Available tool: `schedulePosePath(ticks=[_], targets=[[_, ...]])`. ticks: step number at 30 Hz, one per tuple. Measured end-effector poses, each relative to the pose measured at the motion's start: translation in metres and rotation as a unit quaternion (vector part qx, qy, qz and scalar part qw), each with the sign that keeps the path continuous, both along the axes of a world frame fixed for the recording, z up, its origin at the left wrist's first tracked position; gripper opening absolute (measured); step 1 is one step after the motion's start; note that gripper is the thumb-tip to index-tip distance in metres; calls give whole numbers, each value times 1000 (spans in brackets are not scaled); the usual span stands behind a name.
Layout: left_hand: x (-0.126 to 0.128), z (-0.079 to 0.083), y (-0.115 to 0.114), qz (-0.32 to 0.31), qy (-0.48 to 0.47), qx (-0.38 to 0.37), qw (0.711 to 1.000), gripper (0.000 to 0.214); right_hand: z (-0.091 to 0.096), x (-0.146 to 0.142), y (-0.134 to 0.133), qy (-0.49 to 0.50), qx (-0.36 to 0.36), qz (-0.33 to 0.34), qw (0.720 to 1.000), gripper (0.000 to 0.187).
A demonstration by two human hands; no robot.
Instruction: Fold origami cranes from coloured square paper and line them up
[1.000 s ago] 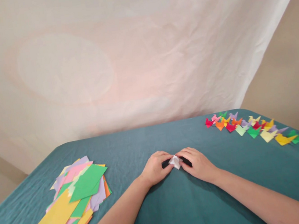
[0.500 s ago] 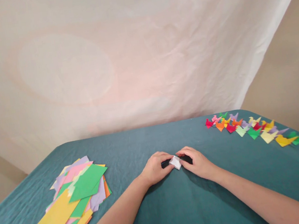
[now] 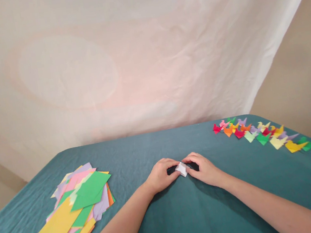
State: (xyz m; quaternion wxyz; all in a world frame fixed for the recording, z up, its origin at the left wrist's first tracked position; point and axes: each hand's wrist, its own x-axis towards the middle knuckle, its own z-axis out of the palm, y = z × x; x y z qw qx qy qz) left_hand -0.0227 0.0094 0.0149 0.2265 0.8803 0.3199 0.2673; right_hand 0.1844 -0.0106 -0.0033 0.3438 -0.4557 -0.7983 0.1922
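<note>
Between my two hands, at the middle of the table, is a small folded piece of white paper (image 3: 182,169), partly covered by my fingertips. My left hand (image 3: 163,174) pinches its left side with thumb and forefinger. On the opposite side, my right hand (image 3: 201,168) grips the right edge the same way. The paper looks like a small diamond with creases; the finer folds are too small to make out.
A loose pile of coloured paper sheets (image 3: 89,189) lies on the left of the teal tablecloth (image 3: 164,223). Several folded paper birds (image 3: 278,141) stand in rows at the back right. A pale curtain (image 3: 147,56) hangs behind the table.
Both hands keep their pinch on the white paper, with only a very slight shift of the fingers. The whole view has drifted a few pixels.
</note>
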Motion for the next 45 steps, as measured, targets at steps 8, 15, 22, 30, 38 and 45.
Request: schedulePosePath(ticks=[8,15,22,30,38,45], targets=[[0,0,0,1,-2,-9,1000,25,0,0,1,5,-2,-3,1000,20],[0,-1,1,3,-5,-14,1000,24,0,0,0,8,-1,-2,1000,19],[0,-1,1,4,-4,-16,1000,25,1,-1,0,14,-4,-3,1000,18],[0,-2,2,6,-11,-16,1000,24,-2,-7,-2,-12,13,-40,999,15],[1,-3,0,4,-47,-34,998,25,-4,-11,-7,-64,54,-63,994,16],[1,-7,2,11,-63,-37,997,31,-7,-11,-5,-81,60,-70,992,15]])
